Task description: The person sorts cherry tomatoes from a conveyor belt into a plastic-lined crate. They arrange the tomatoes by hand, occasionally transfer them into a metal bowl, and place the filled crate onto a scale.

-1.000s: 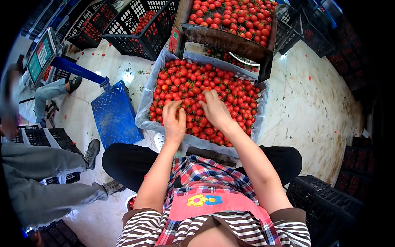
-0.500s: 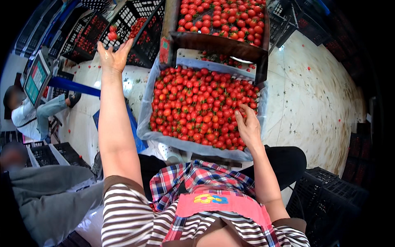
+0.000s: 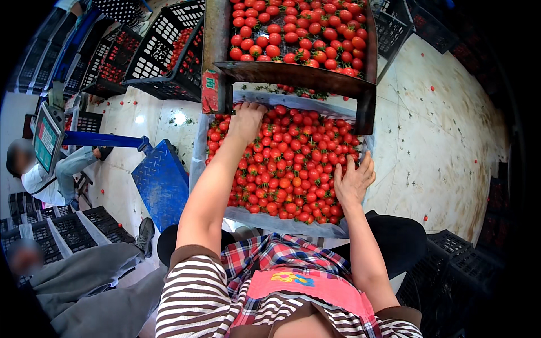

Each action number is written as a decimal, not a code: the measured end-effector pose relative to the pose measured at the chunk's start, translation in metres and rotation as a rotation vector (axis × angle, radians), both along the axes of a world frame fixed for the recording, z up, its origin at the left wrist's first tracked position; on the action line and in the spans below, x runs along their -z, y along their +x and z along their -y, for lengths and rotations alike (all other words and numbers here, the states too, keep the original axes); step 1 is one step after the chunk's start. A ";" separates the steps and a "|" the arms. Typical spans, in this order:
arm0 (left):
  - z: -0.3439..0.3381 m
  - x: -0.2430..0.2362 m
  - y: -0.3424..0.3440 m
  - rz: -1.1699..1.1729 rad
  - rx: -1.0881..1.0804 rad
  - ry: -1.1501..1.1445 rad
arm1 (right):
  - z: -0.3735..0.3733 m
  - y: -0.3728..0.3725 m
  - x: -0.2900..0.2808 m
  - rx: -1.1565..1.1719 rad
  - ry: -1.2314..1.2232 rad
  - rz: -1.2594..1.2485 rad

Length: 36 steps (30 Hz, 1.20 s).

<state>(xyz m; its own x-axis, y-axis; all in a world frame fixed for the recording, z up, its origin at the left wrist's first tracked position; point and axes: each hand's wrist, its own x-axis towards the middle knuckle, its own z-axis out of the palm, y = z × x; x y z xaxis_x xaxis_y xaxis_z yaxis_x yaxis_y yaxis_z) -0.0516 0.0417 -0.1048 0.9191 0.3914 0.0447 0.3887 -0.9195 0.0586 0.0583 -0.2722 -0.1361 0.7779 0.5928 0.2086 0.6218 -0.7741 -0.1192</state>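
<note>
Cherry tomatoes (image 3: 287,163), many with green stems, fill a crate lined with translucent pale plastic (image 3: 265,218) in front of me. My left hand (image 3: 247,121) reaches to the crate's far left corner, back of the hand up. Its fingers bend down by the tomatoes and their tips are hidden. At the right side of the crate, my right hand (image 3: 354,179) rests against the tomatoes and the liner, fingers spread, holding nothing. Above the crate's far edge, a metal chute (image 3: 298,73) bears more tomatoes (image 3: 298,34).
Black crates (image 3: 160,53) with tomatoes stand at the far left. Left of my crate are a blue platform (image 3: 162,180) and a scale display (image 3: 48,138) on a blue post. Two people sit at left. Black crates (image 3: 445,265) stack at lower right; stray tomatoes dot the floor (image 3: 417,141).
My left hand has swung right, from beside the black crate to the tomatoes in the lined crate; the red tomatoes near its fingertips are gone from view. My right hand has shifted right to the crate's edge.
</note>
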 end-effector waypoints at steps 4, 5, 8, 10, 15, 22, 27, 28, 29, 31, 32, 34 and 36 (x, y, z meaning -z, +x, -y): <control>0.004 -0.009 -0.043 0.506 -0.195 -0.376 | 0.001 0.002 -0.001 0.012 -0.002 0.038; -0.017 0.001 -0.055 0.674 -0.381 -0.608 | -0.001 0.001 -0.001 0.013 -0.005 0.031; -0.050 0.006 -0.076 0.435 -0.344 -0.449 | 0.000 0.002 0.000 0.019 -0.015 0.031; -0.048 0.010 -0.080 0.192 -0.251 -0.431 | -0.003 0.002 0.001 0.016 -0.024 0.018; -0.048 -0.017 -0.076 -0.089 -0.139 -0.395 | -0.004 0.003 0.001 0.011 -0.043 0.004; -0.135 -0.096 -0.081 0.372 -0.445 -1.337 | -0.004 0.001 -0.001 0.001 -0.031 0.006; -0.121 -0.068 -0.071 0.577 -0.683 -1.095 | -0.002 0.002 0.002 0.024 -0.019 0.004; -0.109 -0.022 -0.085 0.518 -0.368 -0.699 | -0.006 0.002 0.000 0.015 0.008 -0.006; -0.058 0.000 -0.077 0.534 -0.356 -0.730 | -0.006 0.003 -0.001 0.022 0.025 -0.017; 0.030 0.011 -0.054 0.253 -0.314 -0.148 | -0.006 0.007 -0.010 0.051 0.231 -0.115; 0.051 0.041 -0.049 0.418 -0.317 -0.117 | -0.003 0.012 -0.009 0.069 0.346 -0.122; 0.081 0.018 -0.023 0.367 -0.324 -0.296 | 0.010 0.031 -0.007 0.167 0.556 -0.293; 0.112 0.005 -0.007 0.318 -0.274 -0.382 | 0.012 0.033 -0.011 0.286 0.656 -0.367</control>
<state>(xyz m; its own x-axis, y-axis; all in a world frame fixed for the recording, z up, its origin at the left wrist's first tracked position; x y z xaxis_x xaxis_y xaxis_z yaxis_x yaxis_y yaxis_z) -0.0582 -0.0703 -0.1099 0.7462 0.6563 0.1114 0.5188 -0.6782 0.5204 0.0912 -0.2837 -0.1256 0.9677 0.2050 0.1468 0.2426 -0.5987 -0.7633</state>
